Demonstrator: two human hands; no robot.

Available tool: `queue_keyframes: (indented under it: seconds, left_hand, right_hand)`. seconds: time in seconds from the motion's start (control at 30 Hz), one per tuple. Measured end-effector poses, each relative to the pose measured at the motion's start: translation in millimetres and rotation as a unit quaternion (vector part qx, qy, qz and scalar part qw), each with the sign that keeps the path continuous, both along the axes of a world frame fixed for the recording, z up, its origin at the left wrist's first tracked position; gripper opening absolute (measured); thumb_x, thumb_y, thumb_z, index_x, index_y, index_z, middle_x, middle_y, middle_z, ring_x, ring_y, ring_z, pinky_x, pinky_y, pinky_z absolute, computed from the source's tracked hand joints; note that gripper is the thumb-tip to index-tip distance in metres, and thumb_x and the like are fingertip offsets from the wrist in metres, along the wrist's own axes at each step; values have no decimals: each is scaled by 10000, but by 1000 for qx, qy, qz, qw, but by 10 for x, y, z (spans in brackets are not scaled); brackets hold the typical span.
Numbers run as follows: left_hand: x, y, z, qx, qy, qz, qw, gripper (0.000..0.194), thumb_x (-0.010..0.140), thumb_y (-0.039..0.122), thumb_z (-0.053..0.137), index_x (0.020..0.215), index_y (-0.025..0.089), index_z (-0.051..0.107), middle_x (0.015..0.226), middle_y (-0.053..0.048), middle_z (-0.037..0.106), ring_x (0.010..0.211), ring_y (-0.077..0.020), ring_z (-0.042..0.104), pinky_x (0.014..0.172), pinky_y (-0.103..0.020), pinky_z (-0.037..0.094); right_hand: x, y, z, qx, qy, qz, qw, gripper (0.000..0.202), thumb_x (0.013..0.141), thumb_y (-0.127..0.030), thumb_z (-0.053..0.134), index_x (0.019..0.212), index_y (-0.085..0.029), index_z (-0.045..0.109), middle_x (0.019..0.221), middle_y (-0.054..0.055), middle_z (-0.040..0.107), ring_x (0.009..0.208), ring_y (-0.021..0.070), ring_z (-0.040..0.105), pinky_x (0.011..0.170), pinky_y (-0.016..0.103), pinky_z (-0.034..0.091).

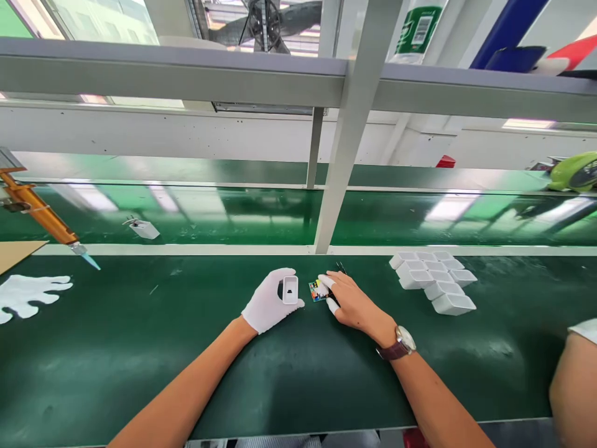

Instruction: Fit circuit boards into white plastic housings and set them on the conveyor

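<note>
My left hand (274,301), in a white glove, holds a small white open box (290,290) between thumb and fingers, its hollow side facing up with a small dark slot inside. Just to the right, my right hand (347,300) has white covers on two fingertips. Those fingertips rest on a small colourful piece (317,290) lying on the green table. Dark thin tips, perhaps tweezers (342,267), poke out beyond the right hand. Whether the right fingers grip anything else is hidden.
Several white boxes (438,277) stand together at the right. A white glove (32,295) lies far left, near an orange syringe-like dispenser (46,214). A metal post (345,130) rises behind my hands. Another person's arm (576,379) is at the right edge.
</note>
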State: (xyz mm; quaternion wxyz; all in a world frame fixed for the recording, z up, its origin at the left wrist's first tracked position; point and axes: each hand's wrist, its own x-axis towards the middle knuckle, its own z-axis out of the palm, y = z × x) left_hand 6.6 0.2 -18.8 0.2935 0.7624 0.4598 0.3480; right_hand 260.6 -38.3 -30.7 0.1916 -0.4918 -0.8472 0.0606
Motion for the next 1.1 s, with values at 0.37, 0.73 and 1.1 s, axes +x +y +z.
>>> queue_keyframes:
  seconds: [0.37, 0.73, 1.1]
  left_hand:
    - [-64, 20, -97, 32, 6, 6, 999, 674, 623, 243, 872, 1221, 247, 560, 1218, -59, 658, 1131, -278, 664, 1009, -436, 539]
    - [-36, -39, -62, 61, -4, -11, 998, 664, 632, 225, 874, 1217, 247, 562, 1215, -60, 666, 1153, -274, 652, 1018, -423, 528]
    - [-48, -136, 37, 148, -50, -31, 987, 661, 665, 290, 872, 1223, 260, 520, 1148, -62, 664, 1080, -258, 668, 940, -409, 555]
  right_hand:
    - [-147, -75, 278, 47, 84, 1, 995, 540, 825, -83, 552, 1337, -248, 501, 1188, 108, 620, 1031, 259, 617, 751, 387, 597]
    - [-236, -167, 353, 149, 124, 17, 981, 593, 883, -75, 547, 1441, -228, 415, 1265, 144, 605, 1091, 258, 643, 807, 397, 615]
    - [-247, -210, 347, 178, 105, 27, 978, 700, 863, -70, 578, 1500, -257, 357, 1257, 141, 632, 1086, 275, 665, 841, 437, 613]
